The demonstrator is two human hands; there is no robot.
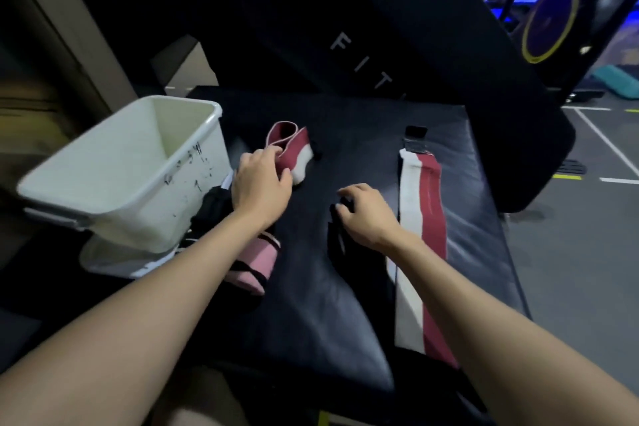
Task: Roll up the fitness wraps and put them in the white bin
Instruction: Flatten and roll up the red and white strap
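1. Nearest the person, a pink wrap (pixel 254 264) lay at the left side of the black bench (pixel 466 252), partly under the left forearm, with a dark bundle just beyond it against the bin's base.
2. A long red-and-white wrap (pixel 420 235) lay flat and unrolled on the right part of the bench, its long axis running away from the person, its black fastener end farthest off.
3. The right hand (pixel 368 214) sat just left of that strip, fingers curled down onto a dark strap (pixel 340 235) on the bench; whether it truly gripped the strap I cannot tell, since black lay on black.
4. Farther on, the left hand (pixel 261 178) pinched the near edge of a loosely rolled red-and-white wrap (pixel 292 149), which sat on the bench just ahead of the fingers.
5. The white bin (pixel 121 169) stood tilted directly left of that roll, mouth open toward the bench, and showed no wraps inside.
6. Judged from this, the left hand was the nearer to both roll and bin, so the next move was likely a short carry leftward over the rim.
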